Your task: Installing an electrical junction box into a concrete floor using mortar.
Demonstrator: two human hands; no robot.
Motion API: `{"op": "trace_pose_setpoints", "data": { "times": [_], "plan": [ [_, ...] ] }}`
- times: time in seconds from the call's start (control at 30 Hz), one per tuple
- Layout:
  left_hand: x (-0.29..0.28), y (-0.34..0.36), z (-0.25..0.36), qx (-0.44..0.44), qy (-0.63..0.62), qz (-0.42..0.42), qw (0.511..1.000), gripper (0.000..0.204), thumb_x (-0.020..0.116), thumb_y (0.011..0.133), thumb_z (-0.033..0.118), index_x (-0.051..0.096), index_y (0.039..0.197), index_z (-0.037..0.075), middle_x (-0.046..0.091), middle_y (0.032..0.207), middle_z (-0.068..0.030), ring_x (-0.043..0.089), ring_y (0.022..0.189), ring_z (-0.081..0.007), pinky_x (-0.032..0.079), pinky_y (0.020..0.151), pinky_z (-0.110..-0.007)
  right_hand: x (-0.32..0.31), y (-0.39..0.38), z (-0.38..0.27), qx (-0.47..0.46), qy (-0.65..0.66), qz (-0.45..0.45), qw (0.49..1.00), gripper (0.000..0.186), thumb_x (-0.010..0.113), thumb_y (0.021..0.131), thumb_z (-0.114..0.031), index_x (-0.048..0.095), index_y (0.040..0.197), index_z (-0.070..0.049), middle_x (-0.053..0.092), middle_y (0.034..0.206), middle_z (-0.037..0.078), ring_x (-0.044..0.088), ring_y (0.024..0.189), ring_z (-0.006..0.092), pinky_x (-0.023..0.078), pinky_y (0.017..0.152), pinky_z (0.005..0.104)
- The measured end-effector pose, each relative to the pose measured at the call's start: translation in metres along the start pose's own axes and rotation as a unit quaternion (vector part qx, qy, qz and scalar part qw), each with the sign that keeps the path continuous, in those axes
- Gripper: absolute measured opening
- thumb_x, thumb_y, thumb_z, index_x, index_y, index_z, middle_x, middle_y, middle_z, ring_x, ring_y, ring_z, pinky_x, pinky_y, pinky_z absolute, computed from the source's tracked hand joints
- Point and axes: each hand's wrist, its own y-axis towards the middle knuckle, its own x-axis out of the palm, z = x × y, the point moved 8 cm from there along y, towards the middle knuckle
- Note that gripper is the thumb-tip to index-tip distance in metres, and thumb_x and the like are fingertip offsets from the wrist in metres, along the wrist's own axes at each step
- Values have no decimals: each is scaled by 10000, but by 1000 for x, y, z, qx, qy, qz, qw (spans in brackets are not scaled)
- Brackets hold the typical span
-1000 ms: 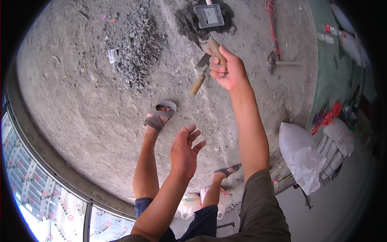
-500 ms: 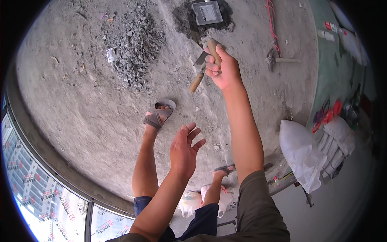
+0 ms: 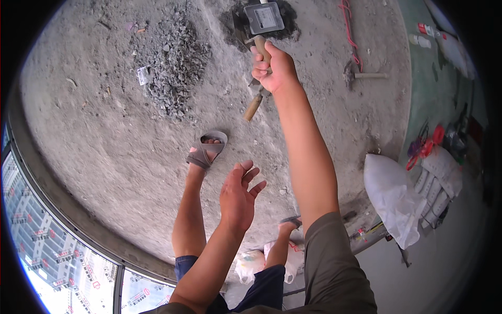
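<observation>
Grey, dusty concrete floor fills most of the view, curving down to a metal-framed window at the lower left with tall buildings far below. A green strip runs along the right edge, where a white sack lies beside red-handled tools and other clutter too small to identify.

Near the top, a dark pit has been chipped into the floor around a square grey box set in it. By my reading, the breaking-out around the box looks largely done, and what remains is trimming or seating it. A heap of loose rubble lies to the left of the pit, well apart from it.

The right hand is stretched out just below the box, its fingers wrapped tight round a wooden-handled tool pointing toward the pit. A second wooden-handled tool lies on the floor just beneath that hand. A hammer rests further right.

The left hand hangs empty in the air, fingers spread wide, above a sandalled foot.
</observation>
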Motion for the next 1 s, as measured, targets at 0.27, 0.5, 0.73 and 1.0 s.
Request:
{"op": "trace_pose_setpoints", "data": {
  "times": [0.27,0.5,0.73,1.0],
  "plan": [
    [2,-2,-6,2,10,-6,1000,406,493,1008,346,494,1255,25,516,1286,-93,484,1211,-241,444,956,-446,-1,2,-5,-16,-9,-14,1000,396,486,1014,-301,514,1163,65,491,731,14,352,520,78,294,493,235],
    [0,-1,-4,7,24,-12,1000,441,505,999,376,491,1259,19,506,1296,-102,465,1244,-256,417,981,-458,-12,6,-2,-1,2,0,1000,381,497,1010,-305,529,1127,56,485,713,17,341,507,83,292,501,253],
    [1,2,-3,9,28,-1,1000,445,486,1004,381,493,1264,20,515,1290,-104,466,1250,-264,401,1002,-462,-36,-45,-15,-71,-163,-34,984,310,531,993,-312,600,1028,-12,493,699,2,363,500,69,298,483,243],
    [2,3,-5,7,22,-3,1000,421,493,1002,381,511,1245,38,526,1278,-84,473,1242,-254,404,1001,-459,-86,-54,-123,-332,-565,185,732,354,594,903,-369,683,889,-26,644,710,109,606,617,263,475,597,373]
  ]
}}
